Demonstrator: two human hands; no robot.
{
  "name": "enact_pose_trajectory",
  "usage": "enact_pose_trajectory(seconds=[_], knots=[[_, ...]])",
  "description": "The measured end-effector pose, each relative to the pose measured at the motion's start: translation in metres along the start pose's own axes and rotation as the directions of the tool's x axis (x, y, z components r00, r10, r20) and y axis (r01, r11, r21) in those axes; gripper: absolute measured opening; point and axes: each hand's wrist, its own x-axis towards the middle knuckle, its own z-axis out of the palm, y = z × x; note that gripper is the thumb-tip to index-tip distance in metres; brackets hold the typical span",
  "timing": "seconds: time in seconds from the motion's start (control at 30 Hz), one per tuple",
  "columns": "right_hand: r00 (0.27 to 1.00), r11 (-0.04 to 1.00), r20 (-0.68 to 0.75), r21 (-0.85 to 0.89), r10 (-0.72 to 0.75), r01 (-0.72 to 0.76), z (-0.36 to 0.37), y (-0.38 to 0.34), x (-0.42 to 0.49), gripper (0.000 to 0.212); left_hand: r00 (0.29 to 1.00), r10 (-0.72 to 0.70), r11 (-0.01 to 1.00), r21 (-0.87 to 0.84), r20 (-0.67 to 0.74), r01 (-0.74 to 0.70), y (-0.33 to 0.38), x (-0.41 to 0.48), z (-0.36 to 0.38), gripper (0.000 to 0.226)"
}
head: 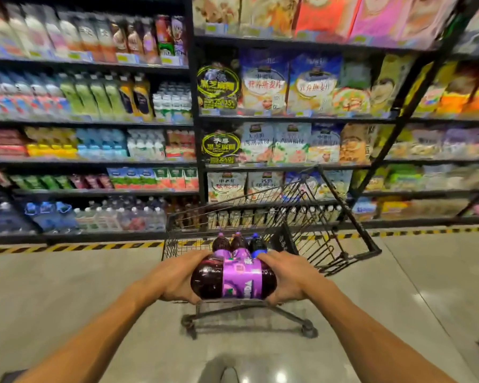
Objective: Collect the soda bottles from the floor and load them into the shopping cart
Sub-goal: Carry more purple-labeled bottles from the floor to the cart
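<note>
A dark purple soda bottle [234,280] with a purple label lies sideways in the air over the near end of the black wire shopping cart [343,244]. My left hand [177,280] grips one end of it and my right hand [285,277] grips the other end. Inside the cart stand two purple soda bottles [221,243] and one blue-capped bottle [257,243], just beyond the held bottle. The cart's floor is mostly hidden behind the bottle and my hands.
Tall black shelves [194,120] full of drinks and packaged food stand right behind the cart. A yellow-and-black floor stripe [80,247] runs along their base. Grey polished floor [67,286] spreads left and right of the cart. The cart's wheeled base [246,322] is below my hands.
</note>
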Motion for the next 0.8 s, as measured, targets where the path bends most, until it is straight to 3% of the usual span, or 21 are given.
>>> enact_pose_trajectory(seconds=[0.5, 0.67, 0.8], knots=[[0.996, 0.995, 0.085, 0.098, 0.02, -0.028, -0.001, 0.043, 0.17, 0.121, 0.992, -0.016, 0.999, 0.042, 0.122, 0.01, -0.115, 0.125, -0.047, 0.111], [0.986, 0.971, 0.105, 0.188, 0.126, -0.144, 0.025, 0.028, 0.224, 0.121, 0.971, 0.044, 0.998, 0.039, 0.235, -0.054, -0.177, 0.169, -0.058, 0.111], [0.951, 0.903, 0.102, 0.298, 0.291, -0.309, 0.044, 0.001, 0.256, 0.118, 0.928, 0.131, 0.984, 0.07, 0.348, -0.166, -0.228, 0.217, -0.074, 0.108]])
